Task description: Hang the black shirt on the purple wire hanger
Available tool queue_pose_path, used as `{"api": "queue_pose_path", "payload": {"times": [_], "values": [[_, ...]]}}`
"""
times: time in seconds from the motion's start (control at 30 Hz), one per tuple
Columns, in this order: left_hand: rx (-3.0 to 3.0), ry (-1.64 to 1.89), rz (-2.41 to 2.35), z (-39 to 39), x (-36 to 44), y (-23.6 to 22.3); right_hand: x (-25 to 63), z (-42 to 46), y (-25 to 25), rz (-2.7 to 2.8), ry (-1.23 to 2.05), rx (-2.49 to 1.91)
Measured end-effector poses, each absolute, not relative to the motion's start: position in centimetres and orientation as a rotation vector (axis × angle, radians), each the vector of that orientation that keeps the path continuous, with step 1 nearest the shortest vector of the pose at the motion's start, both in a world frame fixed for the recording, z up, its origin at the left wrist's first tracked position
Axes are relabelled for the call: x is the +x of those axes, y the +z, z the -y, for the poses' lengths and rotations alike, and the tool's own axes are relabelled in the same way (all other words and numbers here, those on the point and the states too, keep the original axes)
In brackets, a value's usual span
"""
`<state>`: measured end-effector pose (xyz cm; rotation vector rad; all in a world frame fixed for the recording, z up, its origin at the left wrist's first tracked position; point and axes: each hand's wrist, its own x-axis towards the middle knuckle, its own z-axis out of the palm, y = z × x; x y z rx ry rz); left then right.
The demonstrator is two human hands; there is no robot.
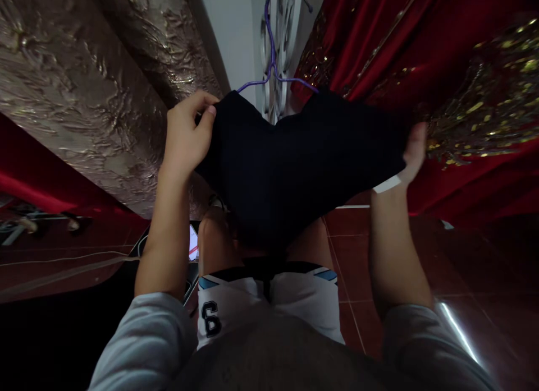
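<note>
A black or very dark navy garment [286,161] hangs on a purple hanger [270,49], spread out in front of me. At its left shoulder, my left hand [191,127] pinches the cloth between thumb and fingers. My right hand [415,152] grips the far right edge, which is pulled outward and upward; the cloth hides most of its fingers. A white tag or strip [386,184] shows beside my right wrist, under the garment's edge. The hanger's arms disappear into the garment's shoulders.
White scrolled metalwork [288,37] stands behind the hanger. Beige textured fabric [84,82] hangs at left, red cloth with gold sequins [475,99] at right. A lit phone [193,242] lies by my left knee. A cable [63,260] runs leftward above the red tiled floor [353,251].
</note>
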<state>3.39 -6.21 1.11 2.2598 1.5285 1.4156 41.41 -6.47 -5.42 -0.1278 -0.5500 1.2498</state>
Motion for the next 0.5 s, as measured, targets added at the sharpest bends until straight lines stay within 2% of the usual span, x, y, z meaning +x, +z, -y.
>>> {"api": "queue_pose_path", "payload": {"times": [0.13,0.23,0.33,0.4,0.5], "values": [[2.192,1.338,-1.637,6.6,4.5,1.5,41.9,6.8,-1.6,0.421,1.342,0.024],[2.143,1.388,-1.674,5.7,4.8,0.8,39.7,8.4,1.8,0.680,1.398,-0.158],[2.111,1.477,-1.660,4.4,4.6,0.2,36.7,9.6,3.5,1.187,1.113,-0.459],[2.115,1.490,-1.636,3.8,4.3,0.2,35.2,9.4,4.1,1.219,0.934,-0.658],[2.153,1.466,-1.613,3.4,4.0,0.6,34.1,8.3,4.7,1.159,0.891,-0.791]]}}
